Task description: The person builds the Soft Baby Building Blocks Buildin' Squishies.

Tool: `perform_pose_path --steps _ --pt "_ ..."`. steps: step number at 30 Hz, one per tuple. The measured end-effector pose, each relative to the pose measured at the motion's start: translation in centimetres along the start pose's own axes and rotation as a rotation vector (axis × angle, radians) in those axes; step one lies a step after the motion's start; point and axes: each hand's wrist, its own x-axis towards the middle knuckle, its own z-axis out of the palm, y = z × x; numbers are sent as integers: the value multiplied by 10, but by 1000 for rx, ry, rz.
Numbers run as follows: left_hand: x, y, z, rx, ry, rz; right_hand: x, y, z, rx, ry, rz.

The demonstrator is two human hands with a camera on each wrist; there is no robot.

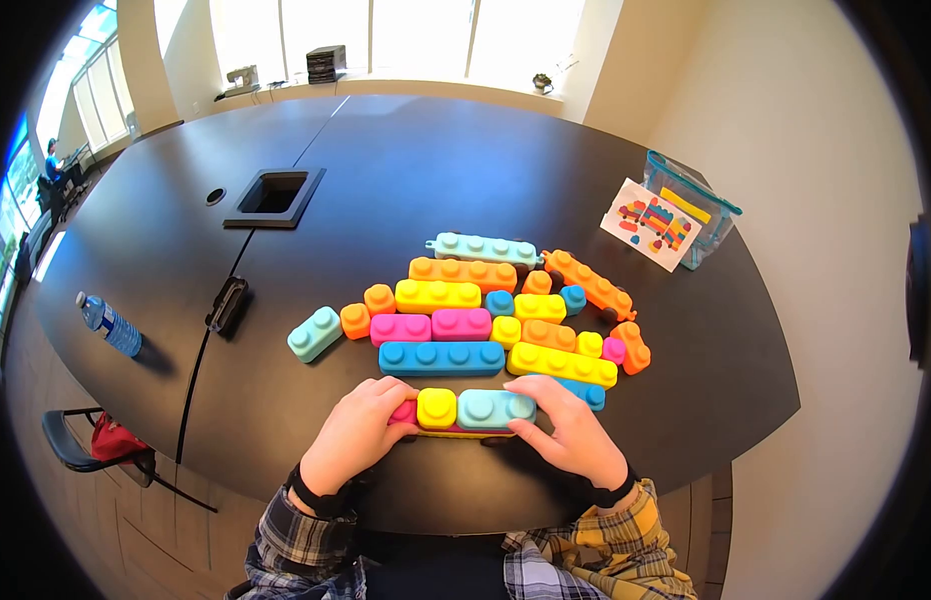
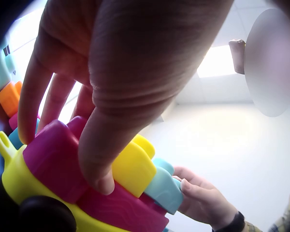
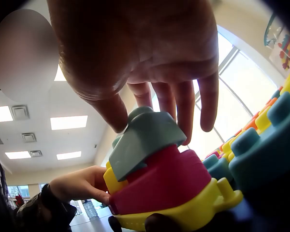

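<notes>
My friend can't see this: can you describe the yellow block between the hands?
On the dark table, the left hand and right hand hold a stack. Between a pink block and a pale blue block sits the yellow block, the top row's only yellow.

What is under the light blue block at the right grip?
Under the light blue block sits a magenta block, which rests on a yellow base with dark wheels. The magenta block's covered top can't be seen.
</notes>
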Motion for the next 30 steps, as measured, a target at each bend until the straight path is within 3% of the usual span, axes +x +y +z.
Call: perform_pose_path --steps 5,20,30 --pt "1 0 1 6 -2 3 0 6 13 -17 0 -63" --pt "2 -1 -2 41 -43 -12 -3 5 14 35 -54 38" --pt "14 23 -13 -20 34 121 -17 2 -1 -111 87 68"
